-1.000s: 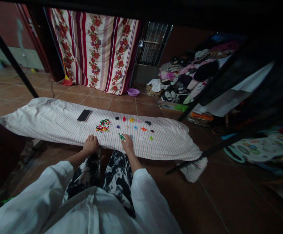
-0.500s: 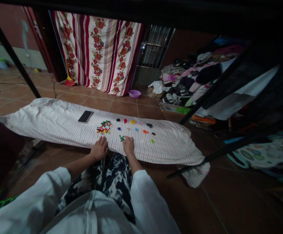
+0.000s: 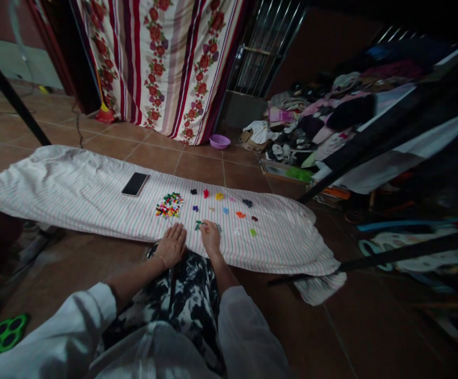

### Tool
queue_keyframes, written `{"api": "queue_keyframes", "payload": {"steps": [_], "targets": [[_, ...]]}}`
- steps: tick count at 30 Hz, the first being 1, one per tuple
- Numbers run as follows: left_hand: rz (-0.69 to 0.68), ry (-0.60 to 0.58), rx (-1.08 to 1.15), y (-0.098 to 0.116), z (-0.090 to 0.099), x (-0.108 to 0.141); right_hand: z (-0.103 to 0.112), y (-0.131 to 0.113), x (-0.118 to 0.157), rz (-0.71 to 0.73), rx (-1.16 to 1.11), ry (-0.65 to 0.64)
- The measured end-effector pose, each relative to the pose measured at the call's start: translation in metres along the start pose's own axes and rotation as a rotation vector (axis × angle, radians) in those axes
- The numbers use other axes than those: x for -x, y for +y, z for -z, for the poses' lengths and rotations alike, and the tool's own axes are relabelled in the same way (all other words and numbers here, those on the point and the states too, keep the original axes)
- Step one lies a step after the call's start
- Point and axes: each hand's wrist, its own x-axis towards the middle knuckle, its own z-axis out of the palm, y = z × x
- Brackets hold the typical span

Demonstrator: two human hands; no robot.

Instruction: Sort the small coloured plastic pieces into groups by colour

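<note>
My left hand (image 3: 172, 245) lies flat at the near edge of the striped cloth (image 3: 82, 195), its fingers stretched out and nothing under them that I can see. Just right of it, my right hand (image 3: 211, 238) has its fingertips pinched together beside a small pile of green pieces (image 3: 199, 225). Whatever is between those fingertips is too small to make out. Ahead of the left hand is a mixed heap of colourful small pieces (image 3: 169, 205). Single-colour piles spread out to the right, among them red (image 3: 206, 193), yellow (image 3: 220, 196), orange (image 3: 240, 215) and lime green (image 3: 253, 232).
A phone (image 3: 135, 184) rests on the cloth, left of the mixed heap. Dark metal bars (image 3: 11, 92) slant down at both sides. Beyond lie a purple basin (image 3: 220, 141), a floral curtain (image 3: 155, 68) and heaped clothes (image 3: 315, 116). A green plastic item (image 3: 2, 337) is at lower left.
The view has tilted down and come closer. My left hand has shifted right, nearer my right hand, and flattened out. My right hand stays by the green pile.
</note>
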Motion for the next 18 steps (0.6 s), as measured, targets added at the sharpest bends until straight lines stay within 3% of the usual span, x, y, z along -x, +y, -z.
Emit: {"api": "queue_keyframes", "payload": {"steps": [6, 10, 14, 18], "targets": [[-0.048, 0.027, 0.066, 0.014, -0.022, -0.033, -0.003, 0.007, 0.003, -0.148, -0.191, 0.093], [-0.07, 0.013, 0.109, 0.023, -0.036, -0.05, -0.005, 0.007, 0.006, -0.122, -0.174, 0.076], [-0.062, 0.01, 0.102, 0.025, -0.043, -0.054, -0.005, 0.003, 0.009, -0.06, -0.138, 0.038], [-0.062, 0.093, 0.144, 0.024, -0.039, -0.048, -0.005, 0.003, 0.008, -0.064, -0.157, 0.05]]}}
